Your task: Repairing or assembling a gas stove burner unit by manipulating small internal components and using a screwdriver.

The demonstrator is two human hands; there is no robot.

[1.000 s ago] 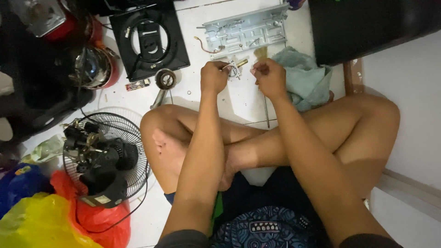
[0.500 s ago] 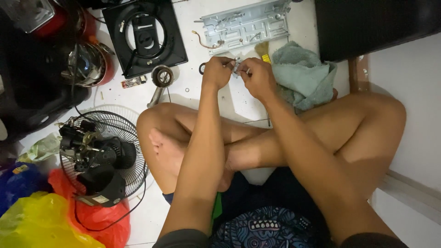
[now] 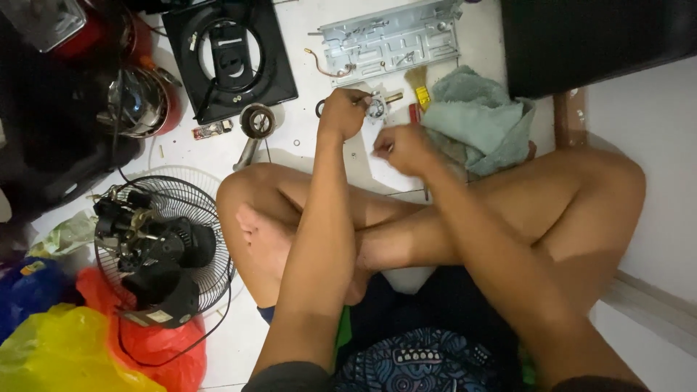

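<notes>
The small round silvery metal part looked like a little disc-shaped mechanism with a pale rim and a short brass-coloured stub sticking out on its right; finer detail was too small to tell. There was one such part, and it lay on the white floor just below the flat grey perforated metal plate, which serves here as the landmark.

Far to the left of the plate stood one black electric fan motor on its round wire guard, with one red plastic bag and one yellow plastic bag below it. Nearer the plate, still to its left, sat one shiny round metal pot and one black square housing with a circular opening. Below and left of the plate lay one small metal ring-shaped piece with a handle.

The left hand was directly below the plate, its fingers curled closed and pinching the left edge of the small part. The right hand was lower and a little to the right, closed into a loose fist, apart from the part and from the other hand; whether it gripped anything could not be told. So the part sat at the left hand's fingertips and just above the right hand.

Right of the part, below the plate's right end, lay one yellow-bristled brush beside one crumpled pale green cloth.
</notes>
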